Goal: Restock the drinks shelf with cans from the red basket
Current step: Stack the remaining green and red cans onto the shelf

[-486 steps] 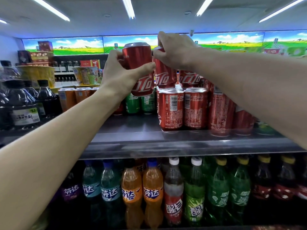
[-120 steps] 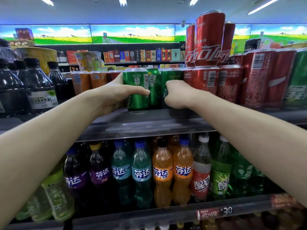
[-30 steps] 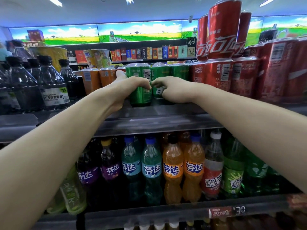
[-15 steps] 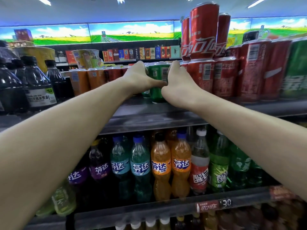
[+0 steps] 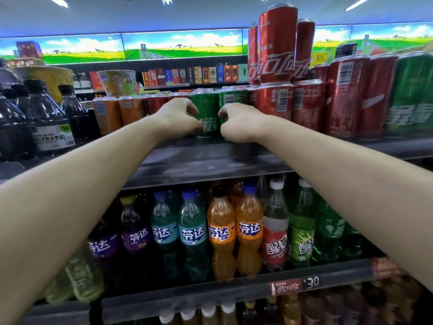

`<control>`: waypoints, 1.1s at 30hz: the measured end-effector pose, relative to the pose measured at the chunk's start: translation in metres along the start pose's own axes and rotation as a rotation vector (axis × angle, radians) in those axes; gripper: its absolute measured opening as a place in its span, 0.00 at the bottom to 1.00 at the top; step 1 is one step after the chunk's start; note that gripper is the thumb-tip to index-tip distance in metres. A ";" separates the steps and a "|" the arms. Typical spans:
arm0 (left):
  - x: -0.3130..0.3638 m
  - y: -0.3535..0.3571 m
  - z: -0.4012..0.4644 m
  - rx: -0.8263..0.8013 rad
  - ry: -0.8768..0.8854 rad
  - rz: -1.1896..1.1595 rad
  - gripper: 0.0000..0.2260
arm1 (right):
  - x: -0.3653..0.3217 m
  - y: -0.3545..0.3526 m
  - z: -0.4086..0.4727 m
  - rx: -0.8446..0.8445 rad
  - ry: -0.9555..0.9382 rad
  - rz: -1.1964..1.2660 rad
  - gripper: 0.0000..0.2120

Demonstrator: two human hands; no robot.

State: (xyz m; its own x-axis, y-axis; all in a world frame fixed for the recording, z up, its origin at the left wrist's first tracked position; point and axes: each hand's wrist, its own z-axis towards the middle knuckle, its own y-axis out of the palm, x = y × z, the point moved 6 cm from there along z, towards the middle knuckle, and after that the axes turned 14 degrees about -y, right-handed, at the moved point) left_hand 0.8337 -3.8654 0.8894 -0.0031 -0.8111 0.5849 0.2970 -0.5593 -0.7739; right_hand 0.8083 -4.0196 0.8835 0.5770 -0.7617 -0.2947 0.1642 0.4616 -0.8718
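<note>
Both arms reach to the upper shelf. I see the left hand curled round the left side of a green can, thumb and fingers touching it. The right hand has its fingers bent onto a second green can just behind it; how firm that grasp is I cannot tell. Both cans stand upright between the hands. Right of the right hand: three tall red cans stacked on a row of red cans. Left of the left hand: two orange cans. Red basket not in view
</note>
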 end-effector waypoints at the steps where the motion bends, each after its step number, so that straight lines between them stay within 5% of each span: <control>1: -0.004 -0.002 -0.001 -0.004 0.000 0.004 0.20 | 0.000 0.001 0.000 -0.004 -0.002 -0.006 0.24; 6: -0.013 -0.011 -0.024 0.025 0.046 -0.015 0.16 | 0.000 0.006 0.001 -0.009 -0.007 -0.035 0.25; 10: -0.008 -0.029 -0.064 0.266 0.233 0.028 0.10 | -0.003 0.000 -0.002 0.021 -0.059 -0.025 0.30; 17: -0.028 -0.008 -0.165 0.538 0.594 -0.003 0.06 | -0.027 -0.010 -0.080 0.595 -0.302 0.050 0.14; 21: -0.068 0.075 -0.202 0.288 0.593 0.032 0.07 | -0.020 0.044 -0.145 0.705 -0.312 0.127 0.11; 28: -0.160 0.254 -0.239 -0.230 0.278 0.225 0.18 | 0.039 0.204 -0.225 0.331 -0.076 0.298 0.11; 33: -0.213 0.347 -0.290 -0.419 -0.026 0.181 0.12 | 0.103 0.306 -0.297 0.106 0.139 0.459 0.12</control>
State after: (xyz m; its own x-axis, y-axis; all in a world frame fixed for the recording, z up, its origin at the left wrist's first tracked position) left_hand 0.6599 -3.9361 0.4260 0.0387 -0.9006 0.4330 -0.1216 -0.4343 -0.8925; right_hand 0.6801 -4.0922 0.4699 0.4979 -0.5186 -0.6951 0.0028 0.8024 -0.5967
